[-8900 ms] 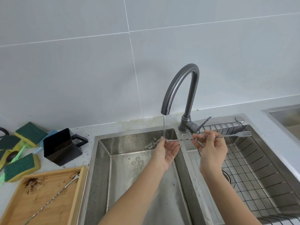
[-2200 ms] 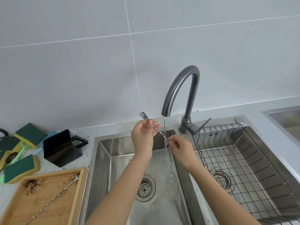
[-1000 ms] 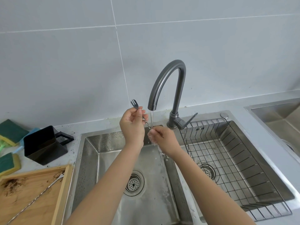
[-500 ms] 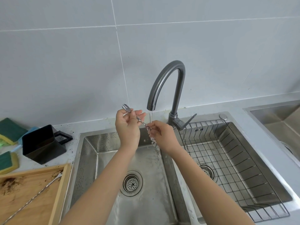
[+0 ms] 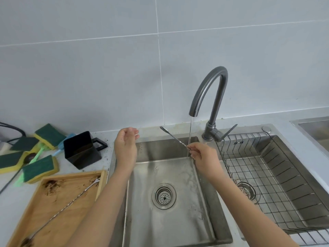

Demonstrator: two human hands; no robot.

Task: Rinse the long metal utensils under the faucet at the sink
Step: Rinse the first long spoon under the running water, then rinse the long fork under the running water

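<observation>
right hand (image 5: 203,156) pinches twisted utensil (image 5: 175,139) under stream; left hand (image 5: 126,147) empty, apart.

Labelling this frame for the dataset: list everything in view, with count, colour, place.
faucet: 1, dark grey, behind the basins, water running
left basin: 1, steel, centre, round drain
right basin: 1, steel, right
wire rack: 1, dark, in the right basin
held utensil: 1, metal, twisted shaft, under the stream
second utensil: 1, metal, on the tray
wooden tray: 1, tan, dirt-smeared, lower left
black container: 1, black, counter, left of the sink
sponges: at least four, green and yellow, far left
left hand: open, holding nothing
right hand: grip closed on the held utensil
</observation>
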